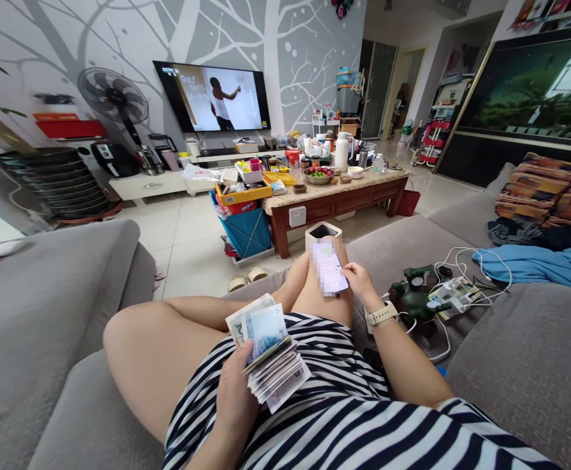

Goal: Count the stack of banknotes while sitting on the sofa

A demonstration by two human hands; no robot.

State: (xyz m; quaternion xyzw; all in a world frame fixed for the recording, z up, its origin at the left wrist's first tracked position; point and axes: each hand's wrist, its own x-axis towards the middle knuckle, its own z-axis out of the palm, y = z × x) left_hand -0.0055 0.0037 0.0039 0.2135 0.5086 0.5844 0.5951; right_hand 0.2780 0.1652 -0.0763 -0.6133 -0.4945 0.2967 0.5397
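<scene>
My left hand (239, 378) is closed around a thick stack of banknotes (275, 369), held over my lap with the thumb on top. The stack is folded, with many note edges fanned toward the right and a blue-green note facing up. A smartphone (333, 271) with a lit, partly blurred screen lies on my raised leg. At its right edge, the bent fingers of my right hand (361, 284) are closed on the phone's side; the fingertips are partly hidden. A pale-strapped watch (382, 315) is on my right wrist.
I sit on a grey sofa (534, 339). Right of me lie a dark green figure-like object (415, 294), white cables (444, 343) and a blue cloth (549, 264). Ahead stands a cluttered coffee table (339, 202), with a blue bin (246, 232) and slippers (248, 277) nearby.
</scene>
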